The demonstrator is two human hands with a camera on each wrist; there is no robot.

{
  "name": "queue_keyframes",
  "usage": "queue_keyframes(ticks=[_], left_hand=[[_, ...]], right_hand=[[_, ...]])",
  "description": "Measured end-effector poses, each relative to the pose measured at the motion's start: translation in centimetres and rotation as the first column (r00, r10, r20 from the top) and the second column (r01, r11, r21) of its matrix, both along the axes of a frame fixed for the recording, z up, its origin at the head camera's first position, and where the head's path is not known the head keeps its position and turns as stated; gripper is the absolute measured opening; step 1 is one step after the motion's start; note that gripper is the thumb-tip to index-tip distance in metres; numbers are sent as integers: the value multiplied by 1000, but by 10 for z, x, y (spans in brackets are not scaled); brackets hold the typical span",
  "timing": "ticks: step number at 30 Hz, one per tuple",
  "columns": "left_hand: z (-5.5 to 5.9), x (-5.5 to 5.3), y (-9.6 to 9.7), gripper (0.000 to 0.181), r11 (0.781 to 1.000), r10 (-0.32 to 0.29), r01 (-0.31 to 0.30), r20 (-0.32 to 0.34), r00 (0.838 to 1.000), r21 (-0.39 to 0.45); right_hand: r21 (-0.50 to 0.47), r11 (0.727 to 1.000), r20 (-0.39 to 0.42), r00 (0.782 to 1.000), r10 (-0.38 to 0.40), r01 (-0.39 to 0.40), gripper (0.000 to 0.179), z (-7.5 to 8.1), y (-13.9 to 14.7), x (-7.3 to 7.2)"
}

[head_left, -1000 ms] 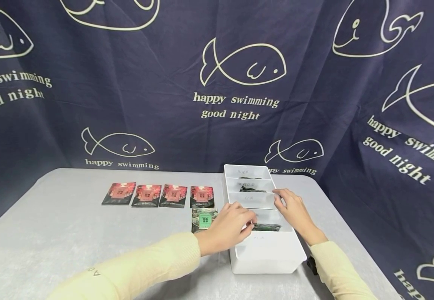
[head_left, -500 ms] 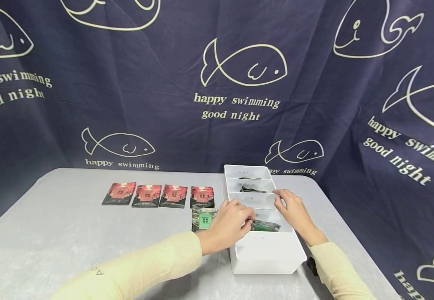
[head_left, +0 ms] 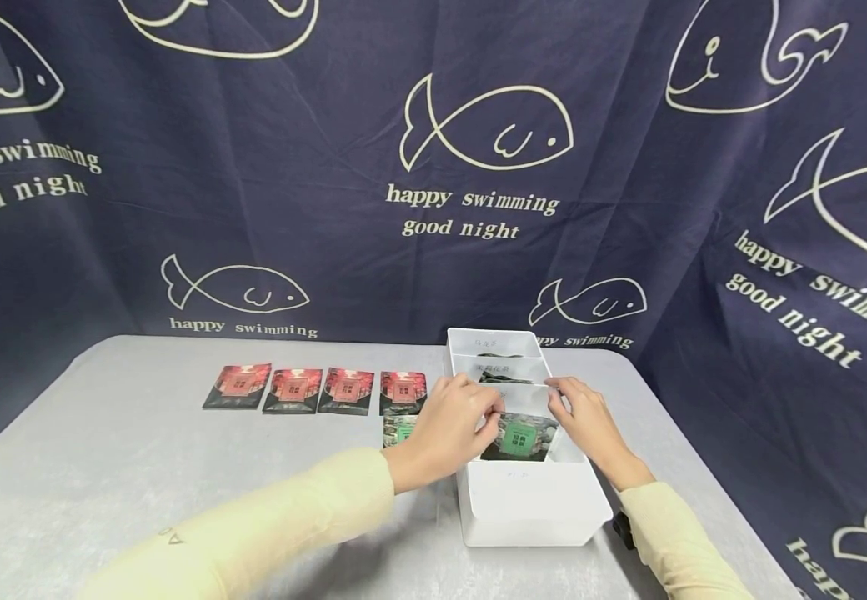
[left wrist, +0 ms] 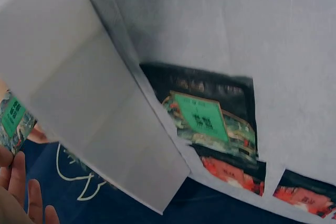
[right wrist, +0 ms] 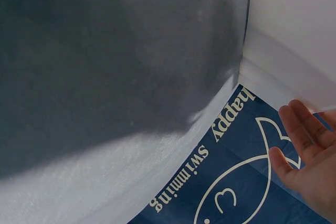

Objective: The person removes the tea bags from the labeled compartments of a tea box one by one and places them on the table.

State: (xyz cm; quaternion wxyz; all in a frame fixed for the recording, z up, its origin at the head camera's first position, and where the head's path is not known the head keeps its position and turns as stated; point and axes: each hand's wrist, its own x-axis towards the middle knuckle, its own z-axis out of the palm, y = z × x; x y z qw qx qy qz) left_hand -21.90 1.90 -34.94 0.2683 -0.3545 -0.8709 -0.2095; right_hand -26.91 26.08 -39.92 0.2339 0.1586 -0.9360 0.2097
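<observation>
My left hand point(head_left: 441, 433) pinches a green-labelled tea sachet point(head_left: 519, 437) by its left edge. This sachet stands face-on in the head view, over a near compartment of the white divided box point(head_left: 538, 510). In the left wrist view, fingers of the left hand point(left wrist: 18, 182) hold its corner beyond the box wall. My right hand point(head_left: 587, 421) touches the box's right rim, its fingers extended against the wall in the right wrist view. Another green tea sachet point(left wrist: 202, 116) lies on the table left of the box, partly covered by the left hand in the head view.
Several red tea sachets point(head_left: 347, 390) lie in a row on the grey table point(head_left: 141, 483), left of the box. Dark sachets point(head_left: 504, 377) show in far compartments, which bear handwritten labels. A dark blue fish-print curtain point(head_left: 328, 183) hangs behind the table.
The left hand has lifted the green tea sachet from low in the compartment, bringing its green label into view. The right hand has stayed at the rim.
</observation>
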Motion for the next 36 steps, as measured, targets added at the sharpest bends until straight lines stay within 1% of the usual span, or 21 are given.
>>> queue_keyframes(ticks=[3,7,12,16,20,24,27,31,36], left_hand=[[7,-1,-3,8,999,9,-9,-6,1000,43],[16,-2,-8,8,994,7,-5,-15,1000,108],[28,-3,-18,8,985,10,-6,-18,1000,170],[36,-5,-29,9,980,23,-21,-8,1000,196],[40,-7,-44,9,977,48,-49,12,999,206],[38,-10,-61,8,972,106,-111,39,994,207],[34,-11,-75,8,964,157,-168,70,985,205],[25,-11,-95,7,951,210,-233,130,969,204],[11,-11,-121,7,938,248,-290,220,944,189]], right_hand=[[6,1000,-5,1000,5,-4,25,0,0,0],[13,1000,-16,1000,9,-8,23,0,0,0],[9,1000,-5,1000,-1,1,25,0,0,0],[2,1000,-10,1000,-2,2,25,1,0,0],[6,1000,-23,1000,0,0,24,0,0,0],[5,1000,-13,1000,-1,1,26,0,-1,0],[0,1000,-10,1000,-3,3,26,1,-1,1],[1,1000,-10,1000,-2,2,26,1,-1,1],[-3,1000,2,1000,0,0,27,2,0,2]])
